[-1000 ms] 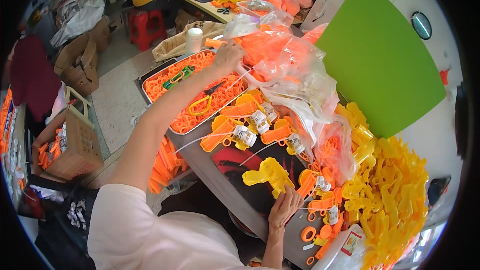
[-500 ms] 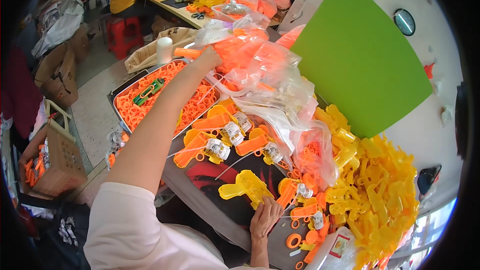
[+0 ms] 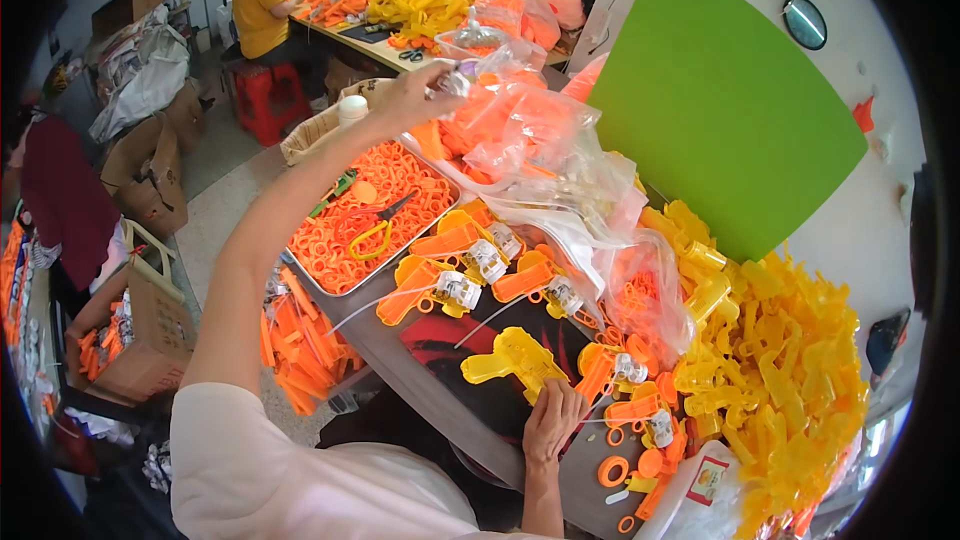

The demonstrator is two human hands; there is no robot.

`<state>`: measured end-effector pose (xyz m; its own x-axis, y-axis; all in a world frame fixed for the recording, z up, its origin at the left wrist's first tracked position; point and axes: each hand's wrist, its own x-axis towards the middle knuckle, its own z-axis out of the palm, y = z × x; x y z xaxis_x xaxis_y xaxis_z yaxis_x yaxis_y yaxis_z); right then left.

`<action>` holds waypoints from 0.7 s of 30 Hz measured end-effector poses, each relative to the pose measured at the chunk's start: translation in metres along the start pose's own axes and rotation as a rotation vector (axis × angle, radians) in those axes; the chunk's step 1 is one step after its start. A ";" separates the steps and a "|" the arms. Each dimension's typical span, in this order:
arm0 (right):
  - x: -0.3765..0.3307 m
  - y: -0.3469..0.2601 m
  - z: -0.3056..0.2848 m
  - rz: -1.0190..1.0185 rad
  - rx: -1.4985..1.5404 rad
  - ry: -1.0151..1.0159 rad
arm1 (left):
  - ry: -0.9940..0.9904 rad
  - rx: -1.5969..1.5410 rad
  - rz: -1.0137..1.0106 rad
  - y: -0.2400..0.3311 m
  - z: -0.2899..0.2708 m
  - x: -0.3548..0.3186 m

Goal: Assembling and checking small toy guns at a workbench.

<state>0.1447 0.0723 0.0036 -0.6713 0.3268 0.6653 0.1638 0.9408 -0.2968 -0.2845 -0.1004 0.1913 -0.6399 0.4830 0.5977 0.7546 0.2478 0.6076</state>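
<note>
My left hand is stretched out at the far side, over the clear bags of orange parts. Its fingers close on a small whitish piece, too blurred to name. My right hand grips the end of a yellow toy gun shell half lying on the dark mat, its hollow side up. Beyond the shell, several partly built orange and yellow toy guns with white mechanisms lie in a row. More of these toy guns are beside my right hand.
A metal tray holds small orange rings, with yellow-handled scissors on top. Yellow shells are heaped on the right, below a green board. Loose orange parts lie left of the table. A person sits at a far table.
My left hand has moved up and away, and a whitish piece now shows in its fingers. The head view has shifted, uncovering the scissors. My right hand stays on the yellow shell.
</note>
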 end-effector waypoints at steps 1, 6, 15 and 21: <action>-0.001 0.000 -0.002 0.003 -0.004 0.009 | -0.029 -0.073 0.012 0.017 0.004 -0.008; 0.033 -0.026 -0.032 -0.010 0.163 0.154 | -0.070 -0.235 0.042 0.106 0.028 -0.075; 0.097 -0.078 -0.065 0.170 0.410 0.266 | 0.046 -0.174 0.203 0.187 0.110 -0.187; 0.085 -0.069 -0.049 0.227 0.412 0.420 | 0.038 -0.075 0.266 0.212 0.140 -0.210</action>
<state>0.1117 0.0394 0.1138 -0.2977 0.6003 0.7423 -0.0793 0.7593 -0.6458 0.0303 -0.0312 0.1214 -0.4269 0.4905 0.7598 0.8849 0.0534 0.4627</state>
